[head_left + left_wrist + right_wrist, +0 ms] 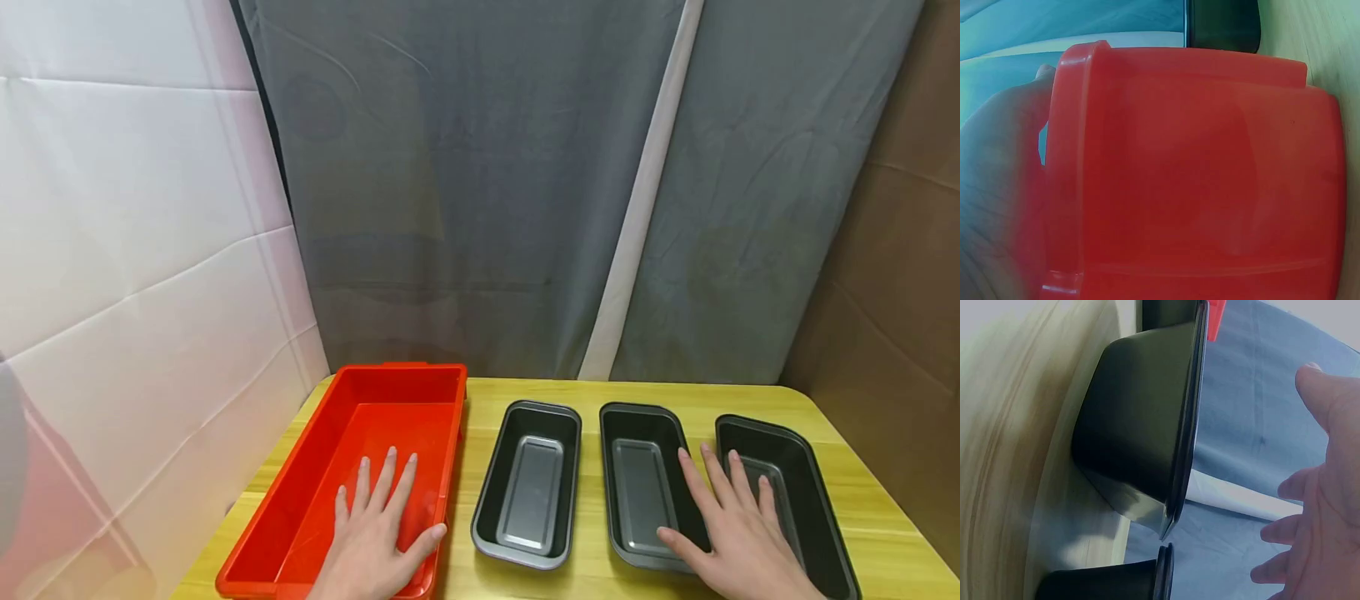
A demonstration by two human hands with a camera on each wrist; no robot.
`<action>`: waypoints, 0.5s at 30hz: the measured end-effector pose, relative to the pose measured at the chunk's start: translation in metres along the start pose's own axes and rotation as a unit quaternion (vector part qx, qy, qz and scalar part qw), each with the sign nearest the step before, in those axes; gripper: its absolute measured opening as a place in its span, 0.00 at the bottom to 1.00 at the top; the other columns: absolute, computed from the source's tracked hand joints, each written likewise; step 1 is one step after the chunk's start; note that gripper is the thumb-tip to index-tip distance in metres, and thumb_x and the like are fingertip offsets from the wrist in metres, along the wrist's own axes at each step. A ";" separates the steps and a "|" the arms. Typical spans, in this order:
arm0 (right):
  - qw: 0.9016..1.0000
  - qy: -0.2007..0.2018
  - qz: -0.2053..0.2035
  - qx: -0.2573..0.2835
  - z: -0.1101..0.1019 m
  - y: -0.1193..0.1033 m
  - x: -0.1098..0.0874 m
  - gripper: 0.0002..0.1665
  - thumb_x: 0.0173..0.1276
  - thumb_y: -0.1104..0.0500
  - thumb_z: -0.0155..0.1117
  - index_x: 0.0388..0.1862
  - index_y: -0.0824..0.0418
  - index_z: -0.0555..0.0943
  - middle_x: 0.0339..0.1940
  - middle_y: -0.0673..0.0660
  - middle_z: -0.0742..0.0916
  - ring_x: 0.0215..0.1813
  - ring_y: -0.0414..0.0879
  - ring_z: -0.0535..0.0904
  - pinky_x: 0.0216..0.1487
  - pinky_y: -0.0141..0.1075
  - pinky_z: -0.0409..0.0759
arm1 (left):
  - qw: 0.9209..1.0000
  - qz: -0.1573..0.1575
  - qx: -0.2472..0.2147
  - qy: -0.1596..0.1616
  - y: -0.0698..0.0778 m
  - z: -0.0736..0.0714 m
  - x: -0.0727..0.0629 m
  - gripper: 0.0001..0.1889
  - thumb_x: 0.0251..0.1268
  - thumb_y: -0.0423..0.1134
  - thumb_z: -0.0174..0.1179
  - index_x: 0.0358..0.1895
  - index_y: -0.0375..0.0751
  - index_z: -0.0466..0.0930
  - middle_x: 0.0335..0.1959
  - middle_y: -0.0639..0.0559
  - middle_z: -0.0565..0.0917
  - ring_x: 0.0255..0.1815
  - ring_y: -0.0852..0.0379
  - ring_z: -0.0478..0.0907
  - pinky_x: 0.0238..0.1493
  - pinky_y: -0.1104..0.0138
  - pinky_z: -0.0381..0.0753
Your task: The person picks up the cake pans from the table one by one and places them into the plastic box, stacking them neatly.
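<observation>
My left hand is spread palm down over the near end of a red plastic tray, its fingers straight. In the left wrist view the tray's outer end wall fills most of the picture, with the hand at its rim. My right hand is spread above two dark loaf pans, overlapping the middle pan and the right-hand pan. From the right wrist, the fingers show apart from the nearest pan, holding nothing. A third loaf pan stands between the hands.
The tray and pans stand on a yellow wood-grain table. Behind it hangs a grey curtain with a pale strip. White fabric closes off the left side, and a brown panel the right.
</observation>
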State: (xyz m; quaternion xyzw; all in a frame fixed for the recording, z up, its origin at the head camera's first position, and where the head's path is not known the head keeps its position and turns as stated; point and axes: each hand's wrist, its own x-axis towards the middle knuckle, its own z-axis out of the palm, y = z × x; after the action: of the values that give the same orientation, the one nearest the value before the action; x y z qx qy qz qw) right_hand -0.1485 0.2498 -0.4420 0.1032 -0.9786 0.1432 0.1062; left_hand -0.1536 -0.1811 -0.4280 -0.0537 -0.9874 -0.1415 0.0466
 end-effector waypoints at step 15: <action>1.000 -0.014 0.003 0.018 -0.001 -0.002 0.003 0.59 0.63 0.26 0.54 0.81 0.49 0.41 0.80 0.64 0.48 0.76 0.71 0.36 0.63 0.64 0.13 | 1.000 -0.003 0.003 0.026 -0.016 -0.007 -0.002 0.52 0.55 0.76 0.51 0.78 0.49 0.51 0.78 0.40 0.48 0.74 0.29 0.40 0.64 0.28 0.41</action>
State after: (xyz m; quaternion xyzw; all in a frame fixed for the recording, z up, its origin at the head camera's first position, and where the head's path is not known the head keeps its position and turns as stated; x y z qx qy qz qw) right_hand -0.1512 0.2481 -0.4403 0.1042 -0.9775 0.1597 0.0897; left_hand -0.1526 -0.1981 -0.4259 -0.0470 -0.9864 -0.1397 0.0722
